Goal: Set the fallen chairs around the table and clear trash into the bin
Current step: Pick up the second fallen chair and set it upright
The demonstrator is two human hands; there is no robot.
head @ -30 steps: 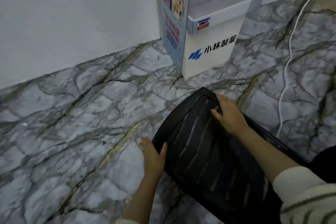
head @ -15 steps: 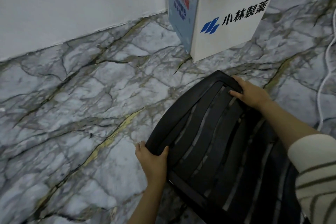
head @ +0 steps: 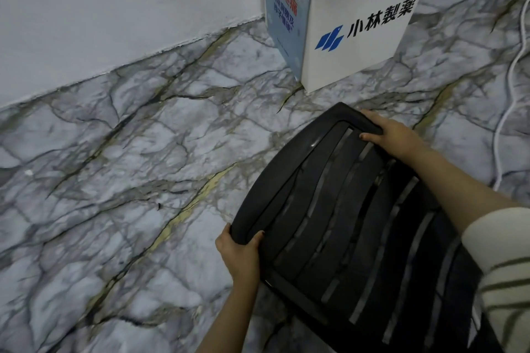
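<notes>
Since a moment ago the right hand [head: 393, 137] has slid to the black chair [head: 329, 209] back's top corner; left hand [head: 238, 249] clenches its lower edge, just before the white display box [head: 358, 46].

A grey marble-patterned floor [head: 149, 169] carries 1 white display stand [head: 358, 37] at 1 o'clock and 1 white cable [head: 513, 86] at 3 o'clock.

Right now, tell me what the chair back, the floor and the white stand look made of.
Chair back: likely moulded black plastic, semi-matte, with slots and faint sheen.
Floor: marble-look grey-white veining, smooth; real stone or printed tile, can't tell.
Stand: probably printed cardboard, with flat folded panels and sharp edges.
</notes>
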